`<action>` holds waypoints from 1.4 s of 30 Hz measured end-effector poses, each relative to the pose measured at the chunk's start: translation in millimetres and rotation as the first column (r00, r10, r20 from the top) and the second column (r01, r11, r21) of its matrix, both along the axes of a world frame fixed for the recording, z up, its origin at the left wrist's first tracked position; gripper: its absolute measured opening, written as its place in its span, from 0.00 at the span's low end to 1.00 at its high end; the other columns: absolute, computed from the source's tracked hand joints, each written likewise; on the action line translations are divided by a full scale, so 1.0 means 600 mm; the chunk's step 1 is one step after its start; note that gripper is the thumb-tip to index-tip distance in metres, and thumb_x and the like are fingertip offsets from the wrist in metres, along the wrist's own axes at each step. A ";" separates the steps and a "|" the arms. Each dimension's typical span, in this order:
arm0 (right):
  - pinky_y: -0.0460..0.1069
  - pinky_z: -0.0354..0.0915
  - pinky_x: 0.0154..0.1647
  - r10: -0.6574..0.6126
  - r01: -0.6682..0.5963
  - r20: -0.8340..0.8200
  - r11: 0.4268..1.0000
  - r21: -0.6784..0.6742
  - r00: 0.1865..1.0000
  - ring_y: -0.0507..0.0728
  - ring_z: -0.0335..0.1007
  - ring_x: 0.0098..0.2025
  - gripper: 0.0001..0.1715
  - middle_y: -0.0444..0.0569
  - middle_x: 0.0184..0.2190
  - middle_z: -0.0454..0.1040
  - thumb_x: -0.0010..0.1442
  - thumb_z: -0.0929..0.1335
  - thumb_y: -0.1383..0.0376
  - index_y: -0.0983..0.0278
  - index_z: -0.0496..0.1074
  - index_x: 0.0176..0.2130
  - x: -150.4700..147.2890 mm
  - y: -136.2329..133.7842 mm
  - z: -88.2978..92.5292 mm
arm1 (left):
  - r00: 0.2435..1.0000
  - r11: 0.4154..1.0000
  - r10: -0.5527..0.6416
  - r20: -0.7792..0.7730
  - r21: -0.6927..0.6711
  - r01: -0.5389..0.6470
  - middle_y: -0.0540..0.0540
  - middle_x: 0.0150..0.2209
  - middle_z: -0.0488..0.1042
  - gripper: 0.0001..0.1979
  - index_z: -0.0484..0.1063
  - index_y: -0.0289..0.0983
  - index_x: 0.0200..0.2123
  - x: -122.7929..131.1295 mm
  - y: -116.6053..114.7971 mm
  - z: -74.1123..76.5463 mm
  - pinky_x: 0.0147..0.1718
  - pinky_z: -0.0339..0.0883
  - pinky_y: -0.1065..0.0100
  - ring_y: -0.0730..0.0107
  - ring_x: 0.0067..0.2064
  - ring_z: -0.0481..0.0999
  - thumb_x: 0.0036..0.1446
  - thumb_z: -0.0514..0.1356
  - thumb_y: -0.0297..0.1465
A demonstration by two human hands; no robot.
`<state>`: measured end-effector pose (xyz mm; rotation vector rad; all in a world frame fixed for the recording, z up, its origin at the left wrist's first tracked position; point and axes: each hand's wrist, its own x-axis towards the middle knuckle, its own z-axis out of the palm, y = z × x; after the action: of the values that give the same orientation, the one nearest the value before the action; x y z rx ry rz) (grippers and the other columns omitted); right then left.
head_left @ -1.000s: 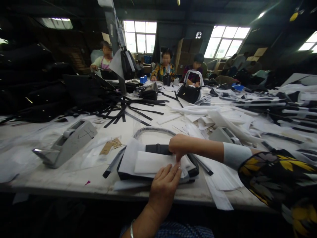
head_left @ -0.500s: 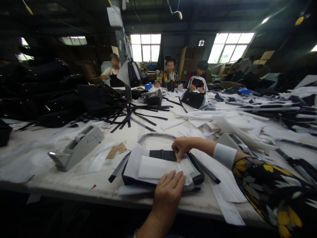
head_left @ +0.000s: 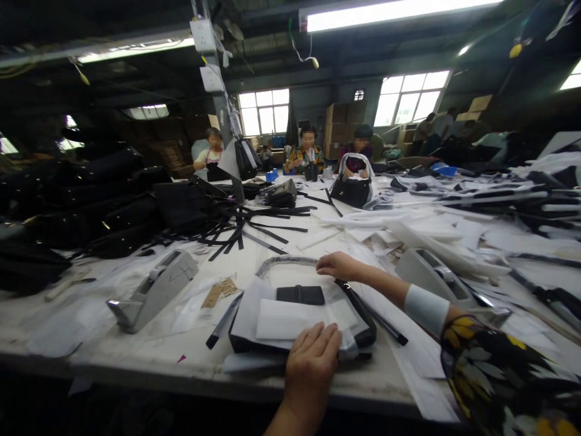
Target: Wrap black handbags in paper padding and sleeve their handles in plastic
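A black handbag lies at the table's front edge. White sheets cover most of it, and a black strap tab shows above them. Its raised handle is wrapped in clear film. My left hand rests flat on the sheets at the lower right of the bag, fingers stretched out and side by side. Over the right part of the handle is my right hand, its fingers loosely bent and pointing left; whether they touch the handle is unclear.
Grey tape dispensers stand left and right. Brown tags lie left of the bag. Black straps, white padding strips and piled black bags crowd the table. Several people sit across it.
My right hand has left the sheets and strap tab and moved up to the handle. My left hand stays on the bag. The view has tilted upward.
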<state>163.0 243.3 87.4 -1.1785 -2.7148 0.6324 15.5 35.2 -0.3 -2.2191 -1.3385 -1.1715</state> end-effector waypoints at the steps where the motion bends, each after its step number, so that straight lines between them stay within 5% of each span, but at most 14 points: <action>1: 0.49 0.66 0.45 0.010 -0.010 -0.002 1.000 0.005 1.000 0.60 0.77 0.43 0.19 0.50 0.41 0.82 0.60 0.67 0.55 0.62 0.80 0.44 0.005 -0.020 -0.002 | 1.000 1.000 0.000 0.000 0.004 0.000 0.50 0.49 0.80 0.13 0.76 0.41 0.49 0.001 0.001 -0.001 0.47 0.76 0.61 0.62 0.49 0.80 0.66 0.53 0.29; 6: 0.53 0.68 0.48 -0.009 0.009 0.025 1.000 -0.003 1.000 0.67 0.76 0.50 0.32 0.52 0.47 0.80 0.54 0.73 0.54 0.59 0.74 0.56 0.017 -0.079 -0.032 | 1.000 1.000 -0.018 -0.010 -0.018 0.017 0.47 0.49 0.80 0.15 0.75 0.41 0.50 0.000 0.001 -0.001 0.50 0.74 0.61 0.61 0.50 0.80 0.64 0.56 0.25; 12: 0.54 0.67 0.55 -0.053 0.055 -0.053 0.998 0.024 0.997 0.63 0.74 0.54 0.24 0.50 0.50 0.79 0.62 0.67 0.63 0.59 0.74 0.57 0.016 -0.096 -0.020 | 0.998 0.987 -0.051 -0.040 -0.152 0.045 0.48 0.54 0.77 0.18 0.72 0.41 0.54 -0.009 -0.008 0.015 0.51 0.74 0.57 0.58 0.54 0.77 0.61 0.59 0.26; 16: 0.57 0.64 0.60 -0.014 0.037 -0.140 0.987 0.158 0.990 0.63 0.71 0.57 0.24 0.53 0.56 0.74 0.66 0.65 0.59 0.60 0.71 0.59 0.041 -0.186 -0.020 | 0.998 0.986 -0.056 -0.023 -0.158 0.051 0.45 0.54 0.77 0.18 0.72 0.40 0.54 -0.009 -0.009 0.020 0.51 0.73 0.57 0.58 0.54 0.77 0.61 0.59 0.27; 21: 0.63 0.58 0.65 0.095 -0.045 -0.107 0.916 0.400 0.990 0.66 0.62 0.64 0.35 0.54 0.62 0.67 0.61 0.71 0.57 0.60 0.64 0.64 0.071 -0.276 -0.077 | 0.996 0.963 -0.088 0.034 -0.252 0.094 0.43 0.56 0.75 0.22 0.68 0.39 0.58 -0.015 -0.015 0.035 0.55 0.72 0.57 0.60 0.55 0.75 0.60 0.61 0.26; 25: 0.65 0.59 0.64 0.104 -0.065 -0.051 0.868 0.493 0.993 0.67 0.63 0.64 0.39 0.54 0.62 0.67 0.57 0.73 0.63 0.60 0.62 0.65 0.076 -0.278 -0.096 | 0.972 0.939 -0.188 -0.141 -0.316 0.136 0.40 0.61 0.70 0.27 0.64 0.37 0.61 -0.068 -0.020 0.074 0.59 0.67 0.57 0.57 0.62 0.69 0.58 0.64 0.27; 31: 0.65 0.57 0.65 0.163 -0.128 -0.013 0.822 0.555 0.987 0.65 0.66 0.62 0.38 0.54 0.61 0.69 0.56 0.73 0.67 0.61 0.63 0.64 0.083 -0.255 -0.089 | 0.857 0.927 -0.105 -0.504 -0.361 -0.099 0.36 0.67 0.60 0.46 0.56 0.39 0.66 -0.200 -0.022 0.122 0.64 0.53 0.38 0.44 0.67 0.59 0.46 0.74 0.31; 36: 0.66 0.56 0.65 0.151 -0.093 -0.048 0.795 0.600 0.987 0.66 0.67 0.60 0.32 0.52 0.59 0.72 0.59 0.73 0.66 0.61 0.66 0.61 0.087 -0.252 -0.080 | 0.894 0.928 -0.147 -0.423 -0.373 -0.024 0.38 0.62 0.68 0.35 0.60 0.38 0.64 -0.235 -0.012 0.083 0.61 0.63 0.51 0.55 0.63 0.68 0.54 0.67 0.24; 39: 0.62 0.61 0.62 0.133 0.046 -0.240 0.785 0.617 0.962 0.63 0.69 0.58 0.21 0.50 0.54 0.76 0.64 0.68 0.69 0.60 0.71 0.56 0.080 -0.294 -0.080 | 0.944 0.941 -0.120 -0.308 -0.340 0.009 0.41 0.61 0.70 0.31 0.62 0.40 0.63 -0.234 -0.010 0.055 0.59 0.67 0.58 0.59 0.62 0.69 0.57 0.64 0.22; 42: 0.56 0.69 0.53 0.027 0.233 -0.515 0.871 0.433 0.857 0.59 0.75 0.50 0.12 0.50 0.44 0.80 0.67 0.65 0.67 0.60 0.76 0.47 0.063 -0.357 -0.093 | 0.963 0.941 -0.092 -0.251 -0.338 0.002 0.44 0.62 0.69 0.31 0.62 0.42 0.64 -0.234 -0.013 0.044 0.58 0.67 0.58 0.60 0.62 0.69 0.58 0.61 0.21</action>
<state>200.9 29.3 31.6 -0.8678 -2.1515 0.1796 -124.6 27.5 25.9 -2.5457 -1.4635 -0.6623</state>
